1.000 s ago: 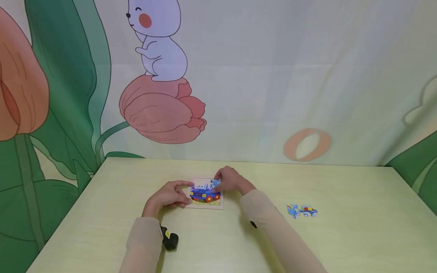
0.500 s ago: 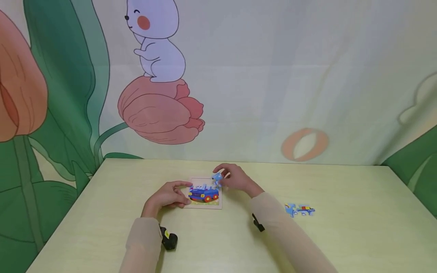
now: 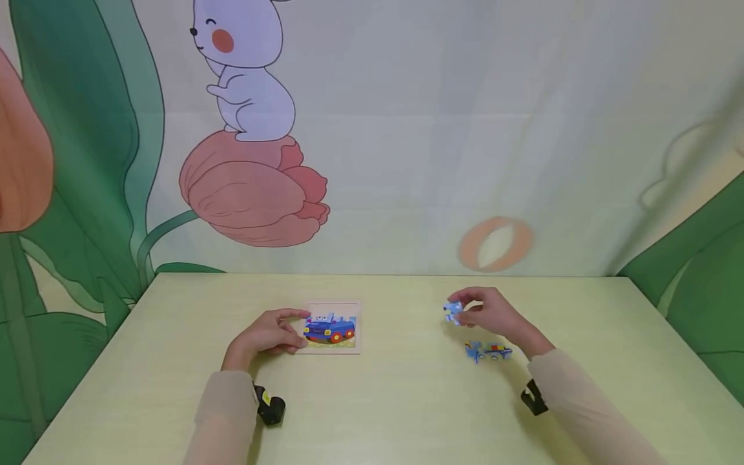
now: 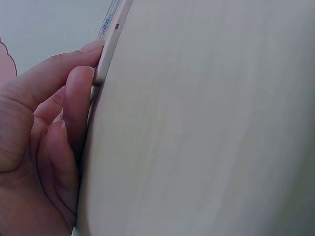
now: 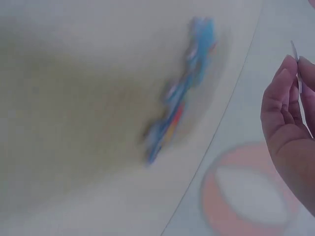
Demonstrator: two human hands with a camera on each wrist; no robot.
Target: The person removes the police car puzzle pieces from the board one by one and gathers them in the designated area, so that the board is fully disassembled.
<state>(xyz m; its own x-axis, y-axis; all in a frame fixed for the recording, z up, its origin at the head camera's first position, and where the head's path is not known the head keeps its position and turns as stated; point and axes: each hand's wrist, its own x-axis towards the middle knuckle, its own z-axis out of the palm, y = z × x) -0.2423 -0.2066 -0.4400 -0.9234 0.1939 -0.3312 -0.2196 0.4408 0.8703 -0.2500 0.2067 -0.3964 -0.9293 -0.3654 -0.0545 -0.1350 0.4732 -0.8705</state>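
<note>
A jigsaw board [image 3: 358, 336] with a pale frame lies on the table, showing a blue car with red wheels. At its left side my left hand [image 3: 264, 332] holds the frame, fingertips on its edge; the left wrist view shows curled fingers [image 4: 78, 93] against that edge. Well to the right, my right hand [image 3: 494, 316] pinches a light-blue puzzle piece [image 3: 451, 312] above the table. In the right wrist view that puzzle piece [image 5: 299, 81] is seen edge-on between thumb and fingers. Just below the right hand lie loose puzzle pieces [image 3: 496, 350], blurred in the right wrist view.
The pale wooden table [image 3: 401, 394] ends at the back against a cloth backdrop [image 3: 383, 161] printed with flowers and a white animal. A black wrist camera [image 3: 270, 408] sits under the left wrist, another black camera [image 3: 533, 397] under the right.
My right hand has lifted the light-blue piece from the board's upper right corner and carried it right, near the loose pieces. The left hand stays at the board; the head view has turned slightly right.
</note>
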